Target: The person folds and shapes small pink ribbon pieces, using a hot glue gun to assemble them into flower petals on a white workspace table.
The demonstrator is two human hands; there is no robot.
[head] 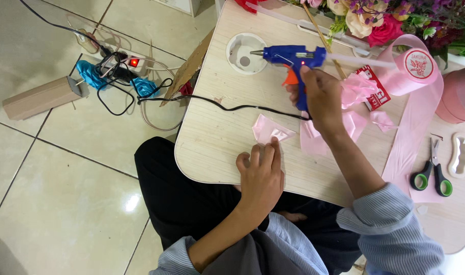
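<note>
Right hand (321, 97) is wrapped around a blue glue gun (292, 56) with an orange trigger, held above the table (212, 137). Left hand (261, 175) is pinning folded pink ribbon (271, 129) flat with its fingertips. White dish (245, 53) by the nozzle looks empty.

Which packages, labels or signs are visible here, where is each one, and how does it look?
Round label: on the end of the pink ribbon roll, upper right of the table; white with red ring and print.
Small packet: right of the right hand, partly under pink ribbon pieces; red and white.
No screens in view.
</note>
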